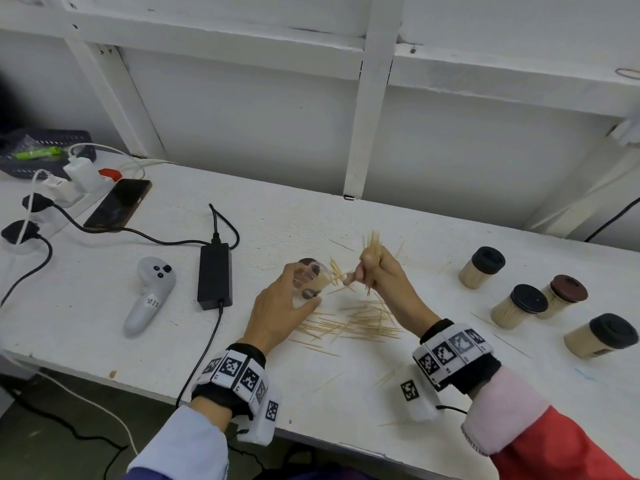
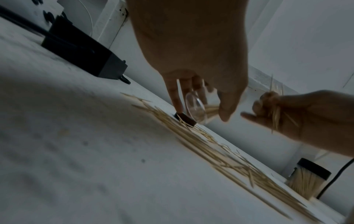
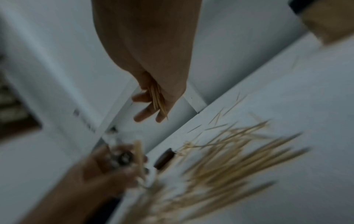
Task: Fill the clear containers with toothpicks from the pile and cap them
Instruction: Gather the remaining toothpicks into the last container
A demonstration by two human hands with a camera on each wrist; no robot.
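My left hand (image 1: 300,287) holds a clear container (image 1: 317,271) tilted on its side just above the table, its mouth turned toward my right hand, with some toothpicks poking out. The same container (image 2: 195,106) sits between my fingers in the left wrist view. A brown cap (image 1: 310,293) lies on the table under that hand, and my little finger touches the cap (image 2: 185,119). My right hand (image 1: 363,271) grips a bundle of toothpicks (image 1: 372,247) a short way right of the container's mouth. The loose toothpick pile (image 1: 360,323) lies scattered in front of both hands.
Several filled, capped containers (image 1: 519,306) stand and lie at the right. Left of my hands are a black power adapter (image 1: 214,275) with cables, a grey controller (image 1: 149,292), a phone (image 1: 117,204) and a power strip (image 1: 65,188). Stray toothpicks dot the table's front edge (image 1: 329,381).
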